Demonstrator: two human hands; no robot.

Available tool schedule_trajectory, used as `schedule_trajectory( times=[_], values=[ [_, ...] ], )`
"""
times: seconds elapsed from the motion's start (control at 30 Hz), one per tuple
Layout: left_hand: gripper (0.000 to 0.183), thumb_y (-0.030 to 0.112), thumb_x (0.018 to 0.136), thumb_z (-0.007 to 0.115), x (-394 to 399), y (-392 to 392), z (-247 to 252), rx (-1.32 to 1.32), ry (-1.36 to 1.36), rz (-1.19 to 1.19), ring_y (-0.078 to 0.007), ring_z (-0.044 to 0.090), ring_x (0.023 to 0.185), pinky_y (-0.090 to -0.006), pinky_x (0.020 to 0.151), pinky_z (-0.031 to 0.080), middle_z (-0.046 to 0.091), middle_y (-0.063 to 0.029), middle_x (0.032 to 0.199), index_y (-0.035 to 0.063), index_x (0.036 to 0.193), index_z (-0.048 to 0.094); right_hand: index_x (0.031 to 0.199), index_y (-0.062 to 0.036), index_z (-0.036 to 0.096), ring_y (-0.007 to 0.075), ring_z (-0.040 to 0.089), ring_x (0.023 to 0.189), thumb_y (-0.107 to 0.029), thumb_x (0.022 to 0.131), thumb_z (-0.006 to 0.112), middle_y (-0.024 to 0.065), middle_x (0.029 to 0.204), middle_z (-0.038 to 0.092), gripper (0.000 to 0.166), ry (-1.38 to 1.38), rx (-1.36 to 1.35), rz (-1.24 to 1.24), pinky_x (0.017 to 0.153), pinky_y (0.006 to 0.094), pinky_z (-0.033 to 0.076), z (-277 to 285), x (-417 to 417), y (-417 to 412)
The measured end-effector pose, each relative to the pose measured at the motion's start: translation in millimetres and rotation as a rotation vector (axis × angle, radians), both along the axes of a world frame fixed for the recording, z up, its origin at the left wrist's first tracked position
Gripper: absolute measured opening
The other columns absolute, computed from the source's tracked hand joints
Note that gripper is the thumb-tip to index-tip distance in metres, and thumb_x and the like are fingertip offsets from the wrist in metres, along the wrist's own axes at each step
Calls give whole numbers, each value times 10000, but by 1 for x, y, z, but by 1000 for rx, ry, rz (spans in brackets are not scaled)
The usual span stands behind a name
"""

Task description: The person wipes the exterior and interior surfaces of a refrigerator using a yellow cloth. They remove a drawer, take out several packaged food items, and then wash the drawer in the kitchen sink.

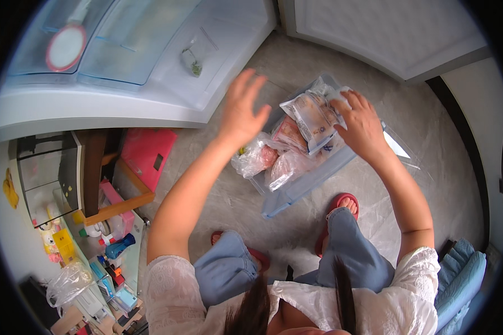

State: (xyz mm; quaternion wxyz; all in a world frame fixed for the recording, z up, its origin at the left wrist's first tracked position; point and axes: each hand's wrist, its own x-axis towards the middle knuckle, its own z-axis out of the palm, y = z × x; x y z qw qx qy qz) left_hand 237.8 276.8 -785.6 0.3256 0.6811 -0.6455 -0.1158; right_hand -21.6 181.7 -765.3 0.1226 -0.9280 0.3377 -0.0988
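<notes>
A translucent blue plastic drawer (306,184) rests on the grey floor in front of me, heaped with bagged food. On top lies a clear printed packet (314,119) with pale contents. Beneath it is a reddish packet (291,134), and knotted clear plastic bags (255,157) bulge over the drawer's left end; one holds something pink. My left hand (245,109) hovers left of the heap, fingers spread, holding nothing. My right hand (358,119) is over the drawer's right side with fingers apart, its fingertips at the packet's edge; whether they touch it I cannot tell.
An open refrigerator compartment (151,100) with blue drawers stands upper left; a small clear bag with greens (195,67) lies in it. Its white door (385,37) is upper right. A cluttered glass shelf (125,247), a red board (146,155) and blue folded cloth (461,276) flank me.
</notes>
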Motion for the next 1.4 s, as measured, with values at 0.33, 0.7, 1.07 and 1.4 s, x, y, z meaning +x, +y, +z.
schedule_trajectory(
  times=[0.33,0.7,1.07,1.4],
  values=[
    [406,32,721,650,-59,-3,-18,-38,-185,-418,-252,419,1265,-444,1079,304,539,-65,1246,166,1104,640,1246,-128,545,337,485,1184,16,681,644,161,1328,473,591,76,271,-106,973,397,419,0,-9,-28],
    [256,88,918,569,-4,-4,-17,-155,1015,260,-89,569,929,-245,814,469,624,-65,1027,-56,1130,571,1300,-157,505,337,413,1257,-55,692,669,149,1326,470,638,56,-2,420,1028,439,363,4,18,6],
    [254,110,940,550,17,21,-4,-150,1209,322,-85,568,903,-234,810,449,624,-59,1017,-48,1138,569,1182,-119,581,302,593,1023,-63,715,618,129,1186,587,472,-8,78,591,871,381,484,-25,50,-15],
    [245,180,959,516,1,19,-6,123,1268,126,-83,564,875,-222,764,459,603,-32,984,5,1131,529,1154,25,529,170,603,832,-129,875,610,143,974,618,329,-175,821,131,737,304,494,40,77,-21]
  ],
)
